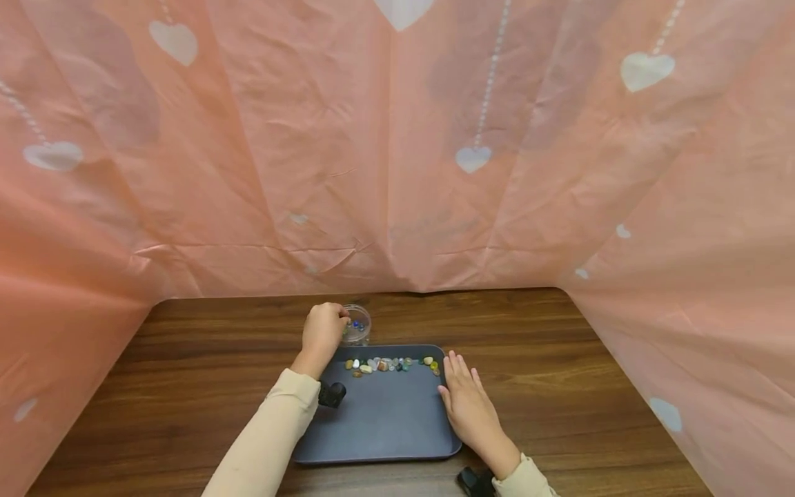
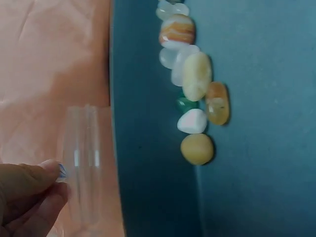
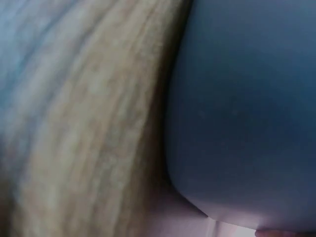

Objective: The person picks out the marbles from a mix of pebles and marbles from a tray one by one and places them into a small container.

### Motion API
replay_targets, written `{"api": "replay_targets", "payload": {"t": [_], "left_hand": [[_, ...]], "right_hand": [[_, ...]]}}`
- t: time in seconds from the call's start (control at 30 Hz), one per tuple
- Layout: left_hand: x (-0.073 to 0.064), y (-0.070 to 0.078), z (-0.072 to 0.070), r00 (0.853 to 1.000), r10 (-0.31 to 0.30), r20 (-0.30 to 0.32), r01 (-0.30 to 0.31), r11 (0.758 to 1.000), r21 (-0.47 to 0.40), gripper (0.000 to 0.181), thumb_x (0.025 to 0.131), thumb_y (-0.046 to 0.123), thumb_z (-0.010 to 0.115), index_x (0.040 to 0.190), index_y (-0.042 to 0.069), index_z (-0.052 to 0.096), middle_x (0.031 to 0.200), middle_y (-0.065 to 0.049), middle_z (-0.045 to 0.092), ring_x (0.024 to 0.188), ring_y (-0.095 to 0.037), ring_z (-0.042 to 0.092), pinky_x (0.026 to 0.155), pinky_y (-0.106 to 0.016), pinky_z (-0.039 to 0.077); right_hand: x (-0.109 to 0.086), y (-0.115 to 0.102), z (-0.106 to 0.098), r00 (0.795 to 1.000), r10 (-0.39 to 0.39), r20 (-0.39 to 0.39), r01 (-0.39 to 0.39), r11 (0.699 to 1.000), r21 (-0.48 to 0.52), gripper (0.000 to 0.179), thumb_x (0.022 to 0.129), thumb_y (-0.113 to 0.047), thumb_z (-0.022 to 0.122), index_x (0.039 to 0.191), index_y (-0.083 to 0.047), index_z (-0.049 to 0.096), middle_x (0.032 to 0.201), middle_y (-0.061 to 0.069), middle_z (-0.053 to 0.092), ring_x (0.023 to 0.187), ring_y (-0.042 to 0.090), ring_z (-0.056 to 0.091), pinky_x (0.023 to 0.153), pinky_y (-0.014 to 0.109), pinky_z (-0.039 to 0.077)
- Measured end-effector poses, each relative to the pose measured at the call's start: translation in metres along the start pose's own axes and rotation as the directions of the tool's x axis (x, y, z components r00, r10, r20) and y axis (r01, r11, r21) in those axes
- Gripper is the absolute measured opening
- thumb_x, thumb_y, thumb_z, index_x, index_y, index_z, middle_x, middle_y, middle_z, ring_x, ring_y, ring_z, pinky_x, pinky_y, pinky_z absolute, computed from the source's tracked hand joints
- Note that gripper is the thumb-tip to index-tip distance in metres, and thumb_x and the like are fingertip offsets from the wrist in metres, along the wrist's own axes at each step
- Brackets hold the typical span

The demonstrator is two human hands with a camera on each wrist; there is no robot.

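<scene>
Over the near left side of a clear round jar [image 1: 368,322], my left hand [image 1: 324,328] pinches a small clear marble with blue streaks [image 2: 62,171] between thumb and fingertips. Inside the jar lie several small marbles, some blue. My right hand [image 1: 468,407] rests with straight fingers along the right edge of a dark grey tray [image 1: 385,421]. Along the tray's far edge runs a row of polished stones [image 1: 381,366]. Among them the left wrist view shows an orange banded stone [image 2: 177,30], a white stone [image 2: 192,121] and a tan stone [image 2: 197,149].
The tray lies on a brown wood-grain table [image 1: 546,359], with the jar just behind its far edge. A pink curtain [image 1: 348,172] with white hearts encloses the table at the back and sides. Black wrist cameras [image 1: 332,395] sit at both wrists.
</scene>
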State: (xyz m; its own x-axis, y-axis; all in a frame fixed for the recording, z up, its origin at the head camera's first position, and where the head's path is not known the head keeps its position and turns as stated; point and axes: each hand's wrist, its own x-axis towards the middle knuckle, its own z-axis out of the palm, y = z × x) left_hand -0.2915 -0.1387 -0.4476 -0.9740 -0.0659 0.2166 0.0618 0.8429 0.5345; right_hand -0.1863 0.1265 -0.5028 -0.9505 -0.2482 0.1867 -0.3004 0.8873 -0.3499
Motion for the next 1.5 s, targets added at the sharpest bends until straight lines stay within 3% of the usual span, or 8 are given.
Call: {"api": "replay_targets", "payload": {"t": [0.2, 0.47, 0.7, 0.9, 1.17, 1.33, 1.43, 1.5], "left_hand": [[-0.002, -0.002, -0.001, 1.000, 0.004, 0.029, -0.005, 1.000, 0.012, 0.006, 0.084, 0.007, 0.075, 0.086, 0.002, 0.078, 0.089, -0.012, 0.077, 0.084, -0.028, 0.073, 0.073, -0.041, 0.059], [-0.012, -0.010, -0.025, 0.999, -0.041, -0.014, 0.040, 0.995, -0.087, 0.011, 0.086, 0.006, 0.072, 0.092, 0.002, 0.079, 0.091, -0.013, 0.078, 0.073, -0.022, 0.068, 0.059, -0.029, 0.052], [-0.040, -0.027, -0.044, 0.994, -0.106, -0.027, 0.100, 0.982, -0.163, 0.010, 0.083, 0.006, 0.076, 0.091, 0.000, 0.079, 0.086, -0.015, 0.078, 0.073, -0.027, 0.071, 0.059, -0.032, 0.055], [-0.062, -0.035, -0.044, 0.995, -0.083, -0.059, 0.072, 0.981, -0.179, 0.008, 0.079, 0.001, 0.077, 0.086, -0.002, 0.078, 0.079, -0.013, 0.077, 0.073, -0.026, 0.071, 0.058, -0.032, 0.054], [-0.073, -0.045, -0.039, 0.967, -0.254, -0.013, 0.239, 0.925, -0.296, 0.017, 0.085, 0.009, 0.076, 0.099, 0.000, 0.078, 0.094, -0.018, 0.077, 0.073, -0.019, 0.066, 0.055, -0.022, 0.047], [-0.084, -0.056, -0.036, 0.954, -0.295, -0.059, 0.258, 0.903, -0.344, 0.024, 0.090, 0.014, 0.072, 0.109, 0.001, 0.076, 0.109, -0.019, 0.074, 0.098, -0.034, 0.071, 0.074, -0.038, 0.057], [-0.093, -0.059, -0.036, 0.964, -0.261, -0.044, 0.237, 0.927, -0.291, 0.029, 0.096, 0.016, 0.063, 0.119, -0.001, 0.071, 0.119, -0.021, 0.068, 0.117, -0.041, 0.064, 0.095, -0.054, 0.053], [-0.099, -0.059, -0.036, 0.975, -0.220, -0.019, 0.209, 0.946, -0.249, 0.033, 0.099, 0.015, 0.057, 0.125, -0.003, 0.067, 0.124, -0.023, 0.065, 0.120, -0.042, 0.061, 0.098, -0.058, 0.050]], "right_hand": [[0.002, -0.002, 0.001, 1.000, 0.000, 0.023, -0.001, 1.000, 0.005, 0.053, 0.101, -0.015, 0.053, 0.145, 0.012, 0.041, 0.155, 0.028, 0.038, 0.146, 0.042, 0.035, 0.118, 0.060, 0.029], [0.003, -0.004, 0.000, 1.000, 0.006, 0.031, -0.007, 1.000, 0.027, 0.053, 0.101, -0.016, 0.053, 0.145, 0.011, 0.040, 0.155, 0.027, 0.037, 0.146, 0.042, 0.034, 0.119, 0.059, 0.028], [0.001, -0.003, -0.004, 0.999, 0.019, 0.025, -0.020, 0.999, 0.036, 0.054, 0.100, -0.014, 0.054, 0.146, 0.011, 0.040, 0.155, 0.028, 0.037, 0.146, 0.042, 0.034, 0.118, 0.060, 0.028], [0.002, -0.001, -0.005, 0.999, 0.026, 0.025, -0.027, 0.999, 0.041, 0.054, 0.100, -0.014, 0.054, 0.146, 0.011, 0.039, 0.156, 0.028, 0.035, 0.147, 0.043, 0.032, 0.119, 0.060, 0.027], [0.001, 0.000, -0.004, 0.999, 0.023, 0.025, -0.024, 0.999, 0.045, 0.054, 0.100, -0.014, 0.055, 0.146, 0.011, 0.040, 0.155, 0.028, 0.036, 0.146, 0.043, 0.033, 0.118, 0.060, 0.028], [0.000, 0.001, -0.004, 1.000, 0.022, 0.020, -0.023, 0.999, 0.041, 0.054, 0.100, -0.014, 0.055, 0.146, 0.011, 0.040, 0.155, 0.028, 0.037, 0.146, 0.043, 0.034, 0.118, 0.060, 0.029], [-0.001, 0.002, -0.004, 1.000, 0.020, 0.017, -0.020, 0.999, 0.038, 0.055, 0.100, -0.014, 0.055, 0.146, 0.012, 0.040, 0.155, 0.028, 0.037, 0.145, 0.044, 0.035, 0.118, 0.060, 0.029], [-0.001, 0.004, -0.005, 1.000, 0.019, 0.012, -0.019, 0.999, 0.036, 0.054, 0.100, -0.014, 0.055, 0.145, 0.012, 0.040, 0.155, 0.028, 0.037, 0.145, 0.044, 0.035, 0.118, 0.060, 0.030]]}}
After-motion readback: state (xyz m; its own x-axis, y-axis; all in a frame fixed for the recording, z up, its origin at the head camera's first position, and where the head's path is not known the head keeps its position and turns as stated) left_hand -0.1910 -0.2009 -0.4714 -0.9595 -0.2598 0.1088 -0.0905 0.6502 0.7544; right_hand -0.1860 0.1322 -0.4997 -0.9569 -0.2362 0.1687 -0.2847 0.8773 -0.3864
